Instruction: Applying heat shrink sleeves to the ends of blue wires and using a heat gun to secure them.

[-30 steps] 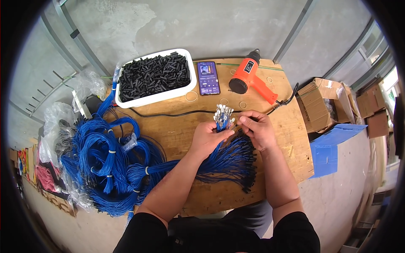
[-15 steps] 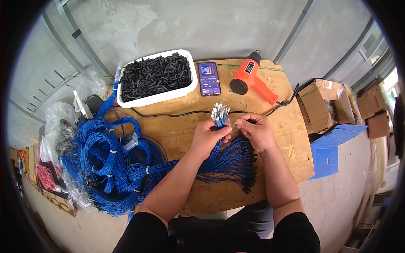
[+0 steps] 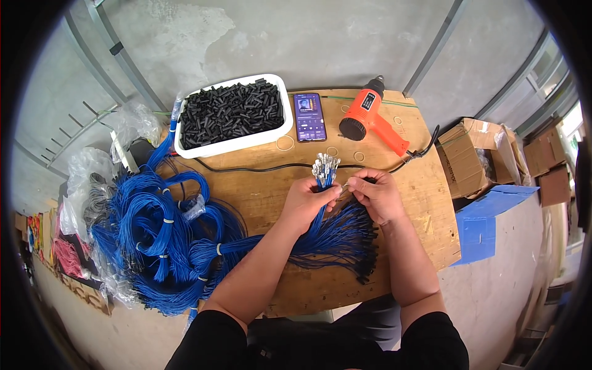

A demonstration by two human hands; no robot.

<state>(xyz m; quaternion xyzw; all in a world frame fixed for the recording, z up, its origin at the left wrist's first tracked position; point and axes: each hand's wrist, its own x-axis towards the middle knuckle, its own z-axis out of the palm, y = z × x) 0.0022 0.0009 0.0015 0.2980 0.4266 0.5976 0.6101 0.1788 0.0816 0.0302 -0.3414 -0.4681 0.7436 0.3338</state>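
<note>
Left hand [image 3: 306,200]: grip clamped around a bundle of blue wires [image 3: 320,213], fist closed just below the metal terminals [image 3: 325,166], which stand up above the fingers in a tight cluster
Right hand [image 3: 373,192]: I see its fingertips pinched together on something small right beside the terminals; too small for me to tell what it is. The two hands nearly touch above the middle of the counter [image 3: 259,197]
Bundle of blue wires: runs down from the left fist and fans out over the counter between my forearms, black-tipped ends [image 3: 369,253] spread toward the near right edge
Blue wire coils [image 3: 157,237]: large tied heap at the left end of the counter, spilling over its edge
White tray [image 3: 234,143]: far left of the counter, filled with short black tubes [image 3: 231,111]
Phone [image 3: 309,116]: flat, screen lit, just right of the tray
Orange heat gun [image 3: 369,116]: lying right of the phone, black cord [image 3: 265,168] trailing across the counter behind the hands
Clear plastic bags [image 3: 92,166]: bunched at the far left
Cardboard boxes [image 3: 478,157]: open, off the right end of the counter, above a blue sheet [image 3: 487,216]
</note>
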